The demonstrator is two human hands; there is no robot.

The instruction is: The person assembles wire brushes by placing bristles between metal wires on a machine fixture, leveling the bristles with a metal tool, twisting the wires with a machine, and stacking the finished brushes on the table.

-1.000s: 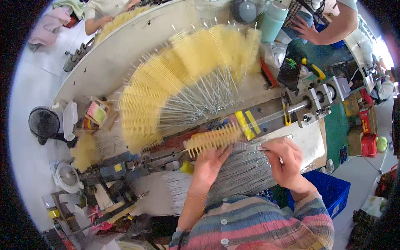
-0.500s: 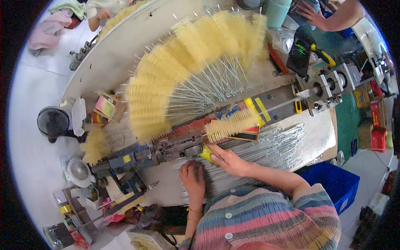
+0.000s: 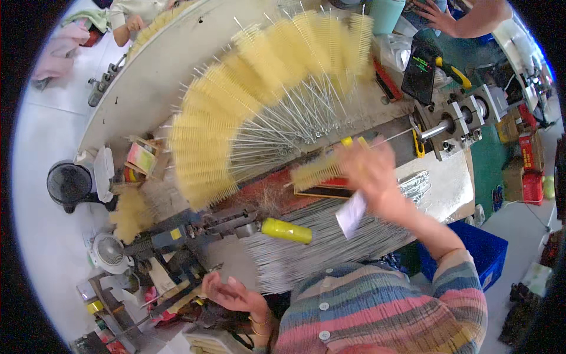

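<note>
My right hand point(image 3: 372, 174), smeared by motion, is over the right part of a yellow bristle brush point(image 3: 315, 172); whether its fingers close round it cannot be made out. A pale strip or cloth point(image 3: 352, 215) shows just below this hand. From the hand a thin wire point(image 3: 400, 134) runs to the metal chuck point(image 3: 441, 128) at the right. At the lower left my left hand point(image 3: 231, 292) is empty, with loosely bent fingers apart, near a metal rod end of the machine. A yellow-green cylindrical grip point(image 3: 287, 230) sticks out from the dark machine clamp point(image 3: 227, 223), untouched by either hand.
Finished yellow brushes point(image 3: 203, 130) fan out across the far side of the table. Many bare metal wires point(image 3: 295, 259) lie in front of me. A phone point(image 3: 420, 74), yellow-handled pliers point(image 3: 457, 75) and a blue bin point(image 3: 466, 251) are to the right. Other people's hands point(image 3: 435, 16) show at the top.
My right hand has left the yellow-green grip and moved up and right to the brush. My left hand has drawn back toward the lower left. The brush's left end now stands apart from the clamp.
</note>
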